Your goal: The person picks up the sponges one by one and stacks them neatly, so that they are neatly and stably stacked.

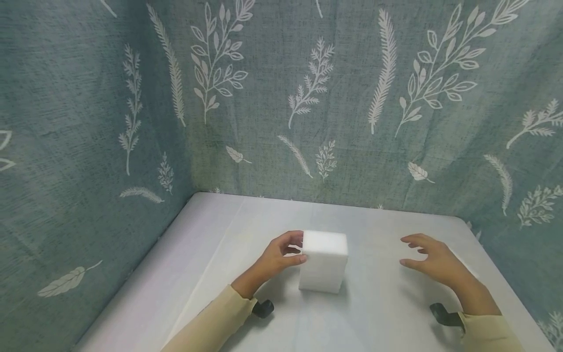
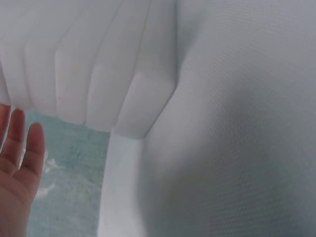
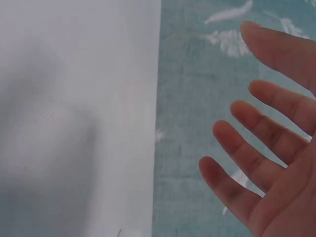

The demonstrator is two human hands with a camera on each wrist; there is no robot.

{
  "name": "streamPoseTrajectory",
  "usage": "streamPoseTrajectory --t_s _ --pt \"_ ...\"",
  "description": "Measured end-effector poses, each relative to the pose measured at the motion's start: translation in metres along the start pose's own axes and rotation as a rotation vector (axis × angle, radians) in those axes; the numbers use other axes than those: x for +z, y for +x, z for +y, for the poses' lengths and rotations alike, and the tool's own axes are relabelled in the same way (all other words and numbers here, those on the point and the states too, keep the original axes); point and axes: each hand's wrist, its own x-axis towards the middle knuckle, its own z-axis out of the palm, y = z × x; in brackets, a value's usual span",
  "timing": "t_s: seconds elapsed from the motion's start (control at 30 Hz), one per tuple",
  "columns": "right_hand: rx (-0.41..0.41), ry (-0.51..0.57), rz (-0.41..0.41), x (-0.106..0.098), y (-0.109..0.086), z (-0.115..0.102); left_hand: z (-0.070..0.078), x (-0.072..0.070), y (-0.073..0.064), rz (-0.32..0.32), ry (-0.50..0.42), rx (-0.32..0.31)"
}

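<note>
A stack of several white sponge-like blocks (image 1: 323,271) stands upright on the white table. Its separate layers (image 2: 74,84) show in the left wrist view. At the stack's upper left side is my left hand (image 1: 278,255), with the thumb at the front left edge and the fingers toward the back. Relaxed, nearly straight fingers of that hand (image 2: 17,173) lie close against the upper layers; the left wrist view leaves the thumb out. Well to the right of the stack, my right hand (image 1: 433,259) hovers over the table, fingers spread and holding nothing (image 3: 276,163).
The white table (image 1: 246,220) reaches back to a blue-green leaf-patterned cloth (image 1: 264,98). More of that cloth (image 1: 66,195) hangs along the left side. Dark wrist mounts (image 1: 264,309) sit below both hands.
</note>
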Motion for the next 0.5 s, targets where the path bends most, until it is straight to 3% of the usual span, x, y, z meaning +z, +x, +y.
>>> streamPoseTrajectory --t_s 0.27,0.5 --pt "0.059 -0.093 0.012 -0.001 -0.002 0.023 0.000 0.000 0.000 -0.002 0.000 0.006" --pt "0.093 -0.167 0.036 -0.003 -0.006 0.039 -0.031 -0.002 0.006 0.008 0.026 0.004"
